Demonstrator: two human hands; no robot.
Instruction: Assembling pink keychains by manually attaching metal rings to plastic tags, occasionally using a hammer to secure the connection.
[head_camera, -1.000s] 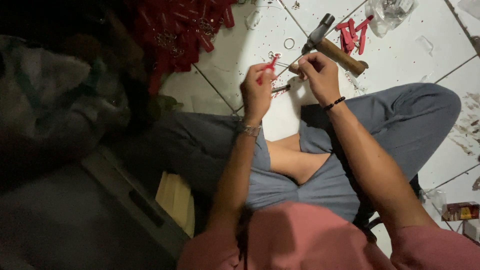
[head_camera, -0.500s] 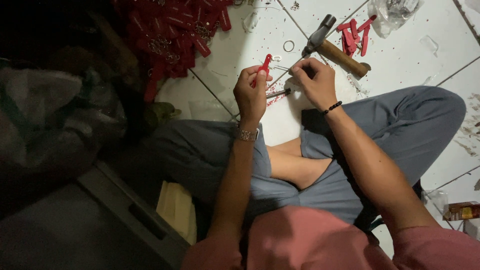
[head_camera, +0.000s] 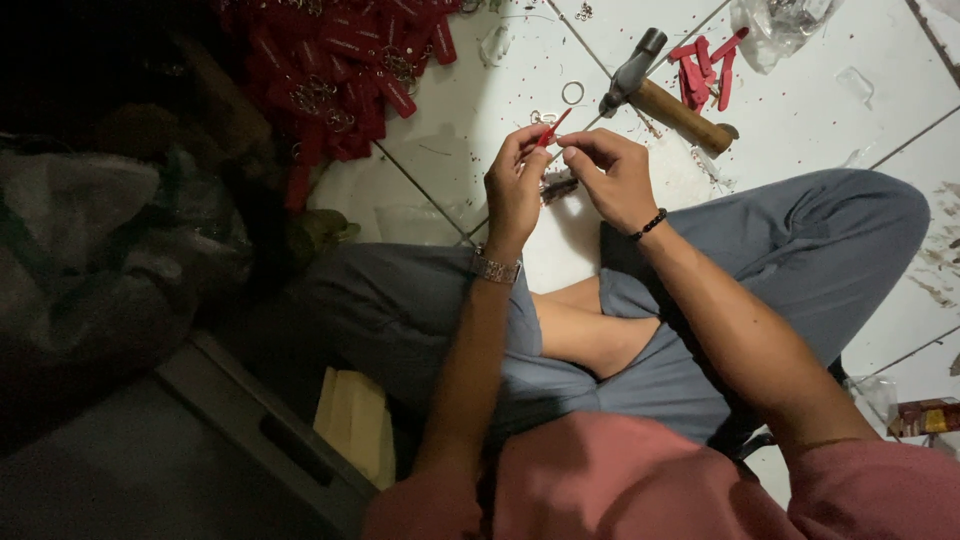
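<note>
I sit cross-legged on a white tiled floor (head_camera: 460, 110). My left hand (head_camera: 515, 185) pinches a small red fabric tag (head_camera: 553, 127) between thumb and fingers. My right hand (head_camera: 610, 175) meets it from the right, its fingertips closed on the same tag's end; whether a metal ring is between them is too small to tell. A wristwatch (head_camera: 497, 268) is on my left wrist and a dark bead bracelet (head_camera: 650, 224) on my right. Both hands hover above the floor in front of my grey-trousered knees.
A hammer (head_camera: 665, 95) with a wooden handle lies just beyond my hands. Several red tags (head_camera: 705, 65) lie beside it. A big heap of red tags with rings (head_camera: 340, 70) sits at the upper left. A loose metal ring (head_camera: 573, 93), a plastic bag (head_camera: 785, 25) and dark bags (head_camera: 110, 250) are around.
Both hands have stayed together over the floor; the red tag has tilted from more upright to slanting between the fingertips, and my right fingers have closed in on it.
</note>
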